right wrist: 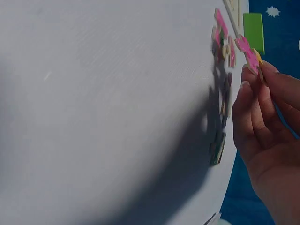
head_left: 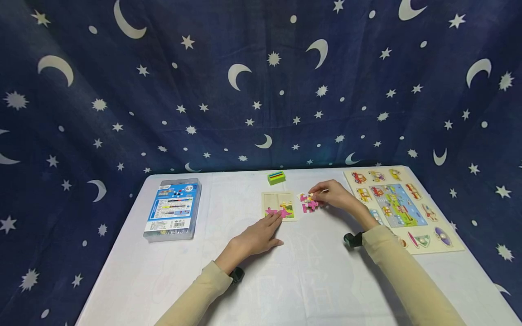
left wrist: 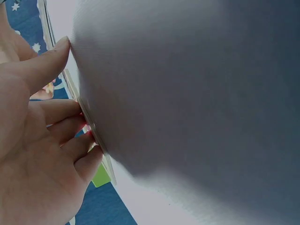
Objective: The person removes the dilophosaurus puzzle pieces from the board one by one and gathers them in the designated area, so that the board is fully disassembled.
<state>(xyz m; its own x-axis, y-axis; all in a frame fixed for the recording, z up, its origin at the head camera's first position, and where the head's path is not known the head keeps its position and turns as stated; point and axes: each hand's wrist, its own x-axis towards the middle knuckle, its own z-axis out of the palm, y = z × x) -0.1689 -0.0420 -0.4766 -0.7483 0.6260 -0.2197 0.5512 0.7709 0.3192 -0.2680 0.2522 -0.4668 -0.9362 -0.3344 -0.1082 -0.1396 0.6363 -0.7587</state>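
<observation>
My left hand (head_left: pixel 258 236) rests its extended fingertips on the lower edge of a small wooden puzzle tray (head_left: pixel 271 200). Pink and green pieces lie along the tray's bottom and right side; the fingers partly hide them. To the right of the tray, my right hand (head_left: pixel 335 195) pinches a pink jigsaw piece (right wrist: pixel 251 57) with a bit of yellow between thumb and fingertips. In the right wrist view that piece is held tilted, above the table surface. Several loose jigsaw pieces (head_left: pixel 310 207), mostly pink, lie just beneath and left of that hand.
Behind the tray stands a small green block (head_left: pixel 276 178) with coloured stripes on top. A clear plastic case (head_left: pixel 171 209) with a blue and white label lies at the left. A large wooden picture board (head_left: pixel 438 246) lies at the right, close to the right forearm.
</observation>
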